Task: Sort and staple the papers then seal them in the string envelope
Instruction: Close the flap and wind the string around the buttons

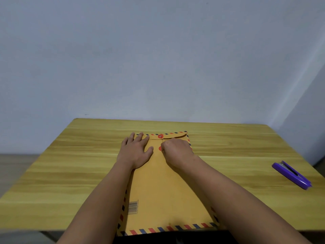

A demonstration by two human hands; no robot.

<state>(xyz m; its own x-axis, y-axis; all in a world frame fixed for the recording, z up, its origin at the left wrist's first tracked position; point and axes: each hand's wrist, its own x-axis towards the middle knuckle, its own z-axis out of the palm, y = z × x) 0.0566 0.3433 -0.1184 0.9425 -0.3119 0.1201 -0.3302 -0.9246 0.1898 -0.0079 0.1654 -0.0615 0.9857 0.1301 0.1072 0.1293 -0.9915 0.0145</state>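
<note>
A yellow string envelope with a red and blue striped border lies lengthwise in the middle of the wooden table, its flap folded down at the far end. My left hand presses flat on the envelope's upper left, fingers spread. My right hand is closed beside the lower red button, pinching a thin string that runs up to the upper red button on the flap. No papers are visible.
A purple stapler lies on the table at the right, near the edge. A plain wall stands behind the table's far edge. The envelope's near end hangs slightly over the front edge.
</note>
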